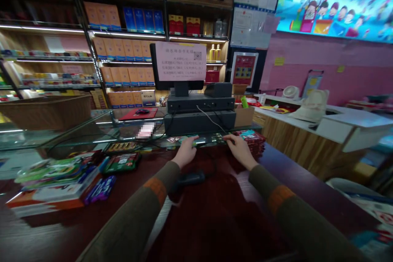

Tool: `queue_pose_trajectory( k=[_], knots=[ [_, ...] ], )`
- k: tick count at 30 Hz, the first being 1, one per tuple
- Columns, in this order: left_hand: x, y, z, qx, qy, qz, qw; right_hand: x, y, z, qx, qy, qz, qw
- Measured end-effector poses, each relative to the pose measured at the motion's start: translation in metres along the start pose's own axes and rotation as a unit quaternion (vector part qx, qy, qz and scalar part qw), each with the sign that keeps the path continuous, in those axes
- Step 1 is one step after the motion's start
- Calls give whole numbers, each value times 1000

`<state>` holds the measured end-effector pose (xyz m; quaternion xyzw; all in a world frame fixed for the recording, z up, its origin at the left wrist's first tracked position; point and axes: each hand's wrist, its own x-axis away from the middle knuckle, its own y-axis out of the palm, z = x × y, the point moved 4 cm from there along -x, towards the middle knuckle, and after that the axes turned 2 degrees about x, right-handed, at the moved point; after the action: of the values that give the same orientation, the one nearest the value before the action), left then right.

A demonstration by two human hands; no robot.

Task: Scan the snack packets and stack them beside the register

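My left hand (pixel 186 152) reaches to the back edge of the dark red counter, its fingers curled together by a small greenish spot too blurred to name. My right hand (pixel 241 150) is at the same edge, thumb and fingers drawn together at a small dark patterned thing (pixel 217 136). Whether one flat thing spans both hands I cannot tell. Just right of my right hand is a stack of red-brown snack packets (pixel 253 141). A black handheld scanner (pixel 190 178) lies on the counter below my left hand.
Snack packets and boxes (pixel 58 180), purple packets (pixel 100 189) and a green-and-red packet (pixel 121 162) lie at left. Behind the hands stand a dark cash drawer (pixel 199 123) and a monitor with a pink notice (pixel 182 63). A glass case (pixel 86 131) borders the counter's far side.
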<state>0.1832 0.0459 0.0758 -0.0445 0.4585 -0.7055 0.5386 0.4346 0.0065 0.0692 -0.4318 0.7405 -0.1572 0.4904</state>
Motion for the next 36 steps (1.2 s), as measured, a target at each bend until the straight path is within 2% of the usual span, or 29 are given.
queue_pose_trajectory(
  k=[12,22,28,32,36],
  knots=[
    [60,-73,-68,-5,-52,62,997,6,72,-93,-54,-40,-71,995],
    [107,-129,-124,-91,-92,120,984,15,130,-170,-83,-88,-146,982],
    [130,-147,-145,-157,-131,128,970,18,156,-204,-118,-110,-194,968],
    [142,-150,-144,-226,-166,132,951,13,169,-219,-137,-110,-220,959],
    [148,-150,-140,-270,-157,147,938,6,184,-234,-146,-123,-274,942]
  ],
)
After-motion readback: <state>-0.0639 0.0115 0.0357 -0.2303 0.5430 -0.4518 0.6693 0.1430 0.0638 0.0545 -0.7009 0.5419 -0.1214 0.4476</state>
